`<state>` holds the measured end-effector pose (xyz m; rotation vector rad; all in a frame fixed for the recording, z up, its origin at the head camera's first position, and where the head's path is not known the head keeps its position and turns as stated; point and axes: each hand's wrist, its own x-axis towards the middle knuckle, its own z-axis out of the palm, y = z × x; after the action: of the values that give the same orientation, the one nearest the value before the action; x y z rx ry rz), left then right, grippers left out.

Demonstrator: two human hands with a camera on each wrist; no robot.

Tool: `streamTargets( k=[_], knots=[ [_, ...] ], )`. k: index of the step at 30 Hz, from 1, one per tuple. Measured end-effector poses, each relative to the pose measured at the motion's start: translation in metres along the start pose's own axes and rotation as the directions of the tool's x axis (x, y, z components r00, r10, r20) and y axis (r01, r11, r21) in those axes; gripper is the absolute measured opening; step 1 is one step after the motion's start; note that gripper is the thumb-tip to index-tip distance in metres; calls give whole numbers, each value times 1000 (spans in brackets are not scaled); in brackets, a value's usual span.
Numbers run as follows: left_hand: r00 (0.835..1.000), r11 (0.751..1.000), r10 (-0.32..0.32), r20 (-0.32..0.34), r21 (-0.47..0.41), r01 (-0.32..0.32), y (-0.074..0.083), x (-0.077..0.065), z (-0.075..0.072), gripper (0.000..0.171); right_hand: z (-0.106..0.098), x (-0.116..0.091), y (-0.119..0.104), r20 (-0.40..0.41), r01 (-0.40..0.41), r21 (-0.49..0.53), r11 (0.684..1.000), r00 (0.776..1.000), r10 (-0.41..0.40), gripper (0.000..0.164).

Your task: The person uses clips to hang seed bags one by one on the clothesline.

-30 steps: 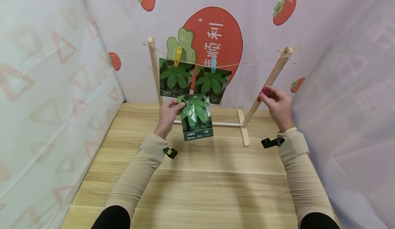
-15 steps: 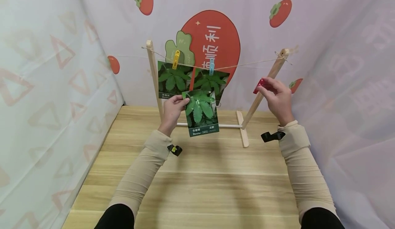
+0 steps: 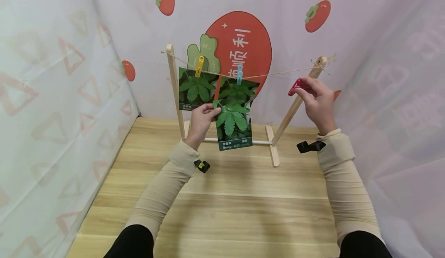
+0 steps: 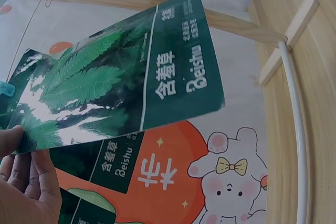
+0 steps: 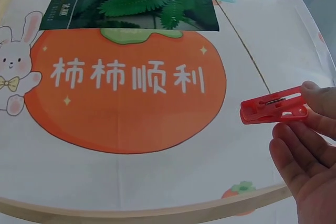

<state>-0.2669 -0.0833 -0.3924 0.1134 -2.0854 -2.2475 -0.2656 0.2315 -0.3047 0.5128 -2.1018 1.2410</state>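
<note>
My left hand (image 3: 201,123) pinches a glossy green seed packet (image 3: 234,124) with a leaf picture by its upper left edge. In the head view this packet overlaps a second packet (image 3: 240,86) that hangs from the string (image 3: 278,73) by a light blue clothespin (image 3: 239,75). Farther left, a yellow clothespin (image 3: 199,66) holds another packet (image 3: 196,90) on the string. Between thumb and fingers, my right hand (image 3: 318,103) pinches a red clothespin (image 5: 273,106), beside the right post and just below the string in the head view.
The string is tied between a left wooden post (image 3: 175,92) and a right wooden post (image 3: 292,111). A white rod (image 3: 262,142) joins their feet low down, above the wooden tabletop (image 3: 222,204). Printed cloth (image 3: 292,26) stands behind and along both sides.
My left hand has carried its packet to the right and slightly up, now more in front of the blue-pinned packet. My right hand has raised the red clothespin towards the string.
</note>
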Motion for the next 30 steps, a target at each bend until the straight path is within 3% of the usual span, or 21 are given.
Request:
streamTargets(
  k=[11,22,30],
  knots=[
    [1000,1000,15,26,26,-15,4,2,22,31,-4,17,-11,2,37,-60,998,999,-37,26],
    [994,999,8,106,30,-12,2,3,50,32,-2,37,-20,8,61,-117,991,998,-60,22],
    [993,1000,-1,119,26,-2,2,4,68,30,3,51,-20,-12,68,-97,993,998,-69,19]
  ],
)
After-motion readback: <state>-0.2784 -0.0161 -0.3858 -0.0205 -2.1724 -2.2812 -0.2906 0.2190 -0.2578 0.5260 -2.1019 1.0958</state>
